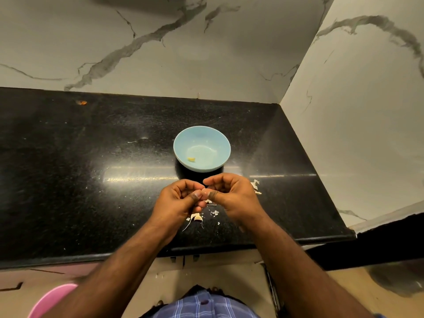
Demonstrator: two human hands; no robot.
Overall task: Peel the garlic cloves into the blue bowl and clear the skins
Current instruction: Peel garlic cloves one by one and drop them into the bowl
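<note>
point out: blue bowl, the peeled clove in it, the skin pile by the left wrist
blue bowl [221, 137]: head view, on the bare far-right inner wall.
peeled clove [191, 159]: head view, middle of the yellowish piece on the bowl floor.
skin pile [196, 217]: head view, on the largest pale husk on the counter.

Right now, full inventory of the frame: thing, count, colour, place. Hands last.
blue bowl: one, light blue, on the counter just beyond the hands
peeled clove: one, yellowish, inside the bowl near its front wall
garlic clove: one, pale pink, pinched between both hands
skins: many scraps, whitish, scattered on the counter under and right of the hands
counter: one, black speckled, across the middle
wall: two faces, white marble with grey veins, behind and right
tub: one, pink, bottom left on the floor
left hand: grip on the clove
right hand: grip on the clove
</note>
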